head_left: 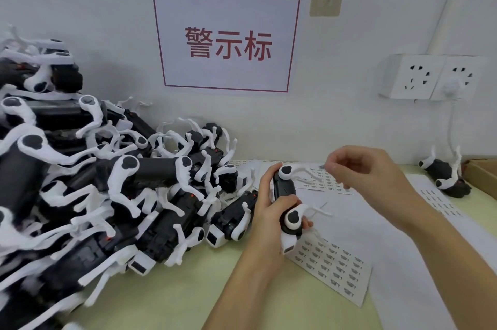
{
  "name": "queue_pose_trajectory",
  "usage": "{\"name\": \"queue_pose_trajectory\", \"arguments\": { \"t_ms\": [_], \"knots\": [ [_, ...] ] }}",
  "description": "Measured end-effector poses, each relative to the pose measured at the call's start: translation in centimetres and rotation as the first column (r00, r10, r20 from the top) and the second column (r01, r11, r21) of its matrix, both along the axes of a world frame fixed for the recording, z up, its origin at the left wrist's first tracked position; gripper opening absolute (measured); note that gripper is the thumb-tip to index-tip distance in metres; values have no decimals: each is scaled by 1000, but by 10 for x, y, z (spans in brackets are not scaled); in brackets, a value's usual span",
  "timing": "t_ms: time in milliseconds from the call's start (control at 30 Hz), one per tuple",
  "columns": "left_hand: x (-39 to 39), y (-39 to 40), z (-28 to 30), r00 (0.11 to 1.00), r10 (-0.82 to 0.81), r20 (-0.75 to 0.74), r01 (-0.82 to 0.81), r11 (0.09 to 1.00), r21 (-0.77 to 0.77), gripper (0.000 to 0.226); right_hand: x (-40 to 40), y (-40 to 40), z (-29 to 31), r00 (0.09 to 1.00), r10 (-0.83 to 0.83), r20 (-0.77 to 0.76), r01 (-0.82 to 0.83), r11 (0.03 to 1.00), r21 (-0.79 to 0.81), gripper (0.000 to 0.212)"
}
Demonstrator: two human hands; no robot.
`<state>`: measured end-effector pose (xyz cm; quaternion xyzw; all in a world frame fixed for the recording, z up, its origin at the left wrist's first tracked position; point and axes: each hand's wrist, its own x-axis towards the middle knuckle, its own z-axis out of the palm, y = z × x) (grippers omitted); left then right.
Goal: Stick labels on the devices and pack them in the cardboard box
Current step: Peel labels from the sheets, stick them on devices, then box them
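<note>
My left hand (270, 204) grips a black and white device (286, 196), a small drone body with folded white arms, held upright above the table. My right hand (365, 168) hovers just to its upper right, thumb and forefinger pinching a tiny label (322, 167). A big pile of the same devices (102, 184) fills the left side. One more device (447, 176) lies at the far right beside the corner of a cardboard box (481, 176). Label sheets (333, 267) lie under my hands.
The pale green table (172, 292) carries white backing sheets (441, 204) at right. On the wall hang a sign with red characters (227, 39) and a double socket (430, 77) with a white plug and cable running down.
</note>
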<state>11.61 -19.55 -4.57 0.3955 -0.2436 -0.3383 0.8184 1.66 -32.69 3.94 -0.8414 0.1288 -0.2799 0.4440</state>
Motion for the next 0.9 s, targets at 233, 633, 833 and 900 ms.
{"name": "queue_pose_trajectory", "arguments": {
  "t_ms": [233,633,833,900],
  "knots": [
    [7,4,-4,991,-102,86,99,994,46,58,18,-2,-14,988,23,-153,-45,989,-141,10],
    [3,-1,-7,989,-11,150,-7,993,120,59,16,-2,-11,959,54,-277,-139,946,-295,20],
    [4,-1,-10,987,-31,159,15,995,103,60,18,3,-9,956,31,-293,-138,926,-352,22],
    [3,-1,-10,986,-33,163,17,995,102,59,19,5,-8,957,25,-288,-136,918,-373,22]
  ]
}}
